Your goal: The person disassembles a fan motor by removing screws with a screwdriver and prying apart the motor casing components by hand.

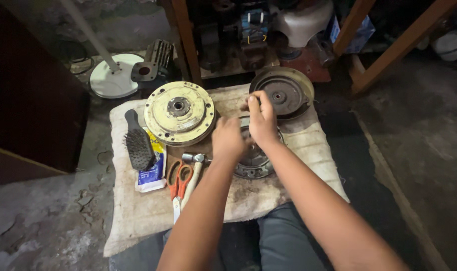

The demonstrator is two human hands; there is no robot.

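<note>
My left hand (227,139) and my right hand (261,118) reach over a round grey metal motor part (253,163) lying on a dirty white cloth (138,211). Both hands rest on or just above its top; the fingers hide what they touch, so I cannot tell whether either grips anything. A yellowish round motor housing (179,112) lies to the left. A dark round cover plate (282,91) lies at the back right, just beyond my right fingertips.
A black brush (138,143) lies on a blue-and-yellow packet (153,173) at the cloth's left. Orange-handled scissors (179,178) and a small hammer (193,173) lie near my left forearm. A white fan base (113,80), wooden frame legs (389,50) and machine parts stand behind.
</note>
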